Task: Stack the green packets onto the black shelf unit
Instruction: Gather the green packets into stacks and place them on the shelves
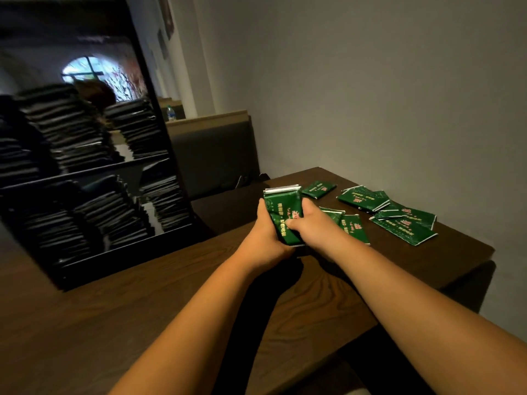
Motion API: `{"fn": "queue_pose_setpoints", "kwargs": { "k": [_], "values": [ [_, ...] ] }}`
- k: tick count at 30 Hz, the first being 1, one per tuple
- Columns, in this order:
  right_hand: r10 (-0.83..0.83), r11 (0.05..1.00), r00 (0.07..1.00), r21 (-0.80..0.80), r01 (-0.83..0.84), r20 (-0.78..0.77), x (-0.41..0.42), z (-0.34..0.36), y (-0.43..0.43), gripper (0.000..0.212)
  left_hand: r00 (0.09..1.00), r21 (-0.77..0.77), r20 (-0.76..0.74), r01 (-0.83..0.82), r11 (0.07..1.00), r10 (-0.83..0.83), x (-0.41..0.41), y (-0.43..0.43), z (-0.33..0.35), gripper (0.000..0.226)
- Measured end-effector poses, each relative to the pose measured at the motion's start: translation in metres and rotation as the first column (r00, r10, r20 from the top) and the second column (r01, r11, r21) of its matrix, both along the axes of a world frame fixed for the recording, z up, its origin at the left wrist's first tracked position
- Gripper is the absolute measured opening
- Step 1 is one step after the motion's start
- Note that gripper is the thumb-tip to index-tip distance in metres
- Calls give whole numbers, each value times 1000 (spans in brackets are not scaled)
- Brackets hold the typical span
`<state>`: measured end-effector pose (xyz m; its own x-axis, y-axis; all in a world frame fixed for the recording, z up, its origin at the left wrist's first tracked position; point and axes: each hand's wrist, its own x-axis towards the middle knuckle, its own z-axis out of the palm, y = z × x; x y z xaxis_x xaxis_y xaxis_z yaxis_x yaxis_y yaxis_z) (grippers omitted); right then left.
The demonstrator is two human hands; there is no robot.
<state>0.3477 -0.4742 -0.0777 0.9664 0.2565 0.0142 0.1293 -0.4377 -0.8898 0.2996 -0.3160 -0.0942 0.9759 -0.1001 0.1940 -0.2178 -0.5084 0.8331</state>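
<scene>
Right of the black shelf unit, the left hand and right hand grip a bundle of green packets, fingers curled round its sides, long axis pointing away. Left hand sits nearer the unit; loose packets lie farther right.

Gold and pale red characters run down the face of the bundle of green packets held above the tabletop, but blur leaves none of them readable. The loose packets lying on the tabletop bear the same print, likewise too small and soft to make out.
</scene>
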Motion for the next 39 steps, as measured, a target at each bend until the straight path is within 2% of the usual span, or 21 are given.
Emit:
{"fn": "queue_pose_setpoints", "kwargs": {
  "k": [4, 6, 10, 15, 17, 19, 21, 24, 25, 27, 30, 33, 36, 39],
  "values": [
    [124, 992, 991, -1, -124, -50, -30, 15, 54, 32, 969, 142, 123, -231, 962, 214, -29, 48, 0, 105],
    [186, 982, 982, -19, -187, -47, -43, 27, 80, 37, 947, 188, 182, -299, 936, 266, -44, 72, 5, 99],
    [307, 950, 951, -51, -309, -41, -64, 61, 126, 41, 898, 209, 285, -399, 893, 335, -84, 109, 34, 88],
    [411, 896, 911, -209, -393, 48, -78, 106, 170, 73, 846, 177, 360, -476, 862, 393, -123, 143, 75, 78],
    [435, 894, 895, -168, -416, 100, -81, 121, 179, 60, 824, 158, 384, -504, 849, 417, -134, 153, 92, 72],
    [422, 907, 893, -58, -418, 158, -84, 136, 186, 41, 793, 150, 422, -538, 829, 438, -140, 162, 110, 64],
    [375, 919, 900, 38, -392, 223, -85, 150, 192, 36, 742, 123, 478, -586, 801, 470, -142, 169, 127, 53],
    [276, 940, 915, 116, -320, 295, -83, 174, 199, 39, 666, 26, 517, -640, 768, 538, -143, 175, 154, 56],
    [252, 943, 913, 131, -307, 321, -83, 182, 201, 26, 652, -10, 509, -649, 761, 563, -140, 178, 162, 57],
    [213, 942, 910, 172, -288, 356, -81, 198, 204, 19, 637, -51, 496, -657, 752, 590, -132, 181, 179, 60],
    [136, 952, 925, 213, -221, 354, -70, 219, 215, 25, 613, -46, 499, -688, 725, 613, -113, 184, 202, 53],
    [91, 944, 937, 269, -189, 338, -37, 232, 232, 45, 599, -61, 479, -707, 705, 642, -93, 187, 218, 47],
    [28, 956, 943, 268, -122, 330, -24, 241, 242, 41, 582, -59, 460, -733, 678, 670, -78, 190, 225, 49],
    [-37, 980, 918, 194, -44, 394, -19, 245, 246, 42, 554, -46, 428, -775, 630, 714, -65, 193, 227, 47]
  ]
}}
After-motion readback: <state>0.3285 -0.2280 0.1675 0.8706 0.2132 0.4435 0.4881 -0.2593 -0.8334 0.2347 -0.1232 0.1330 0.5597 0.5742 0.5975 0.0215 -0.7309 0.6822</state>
